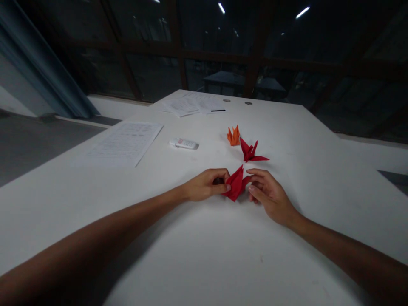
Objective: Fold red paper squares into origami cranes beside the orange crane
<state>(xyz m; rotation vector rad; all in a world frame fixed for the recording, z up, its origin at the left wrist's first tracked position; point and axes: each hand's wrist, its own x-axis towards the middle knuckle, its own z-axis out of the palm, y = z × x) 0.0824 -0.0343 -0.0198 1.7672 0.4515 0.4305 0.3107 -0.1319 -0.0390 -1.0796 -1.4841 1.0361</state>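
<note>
A red folded-paper crane [235,185] is pinched between the thumb and fingers of my left hand [207,183], its pointed flaps standing up. At its right side is my right hand [269,195], fingers curved and apart, thumb away from the index finger. The crane's narrow right tip lies close to those fingers; whether they touch I cannot tell. Just beyond my hands, a second red paper crane [250,152] rests on the white table [197,250]. Behind it and slightly left stands an orange paper crane [233,136].
A white handheld device or marker-like object [183,144] lies left of the cranes. Farther left is a printed sheet [124,142]. Several papers [186,105] with a black pen [218,111] are at the back, near two small round objects [248,103]. Dark windows and a blue curtain [47,63] border the table.
</note>
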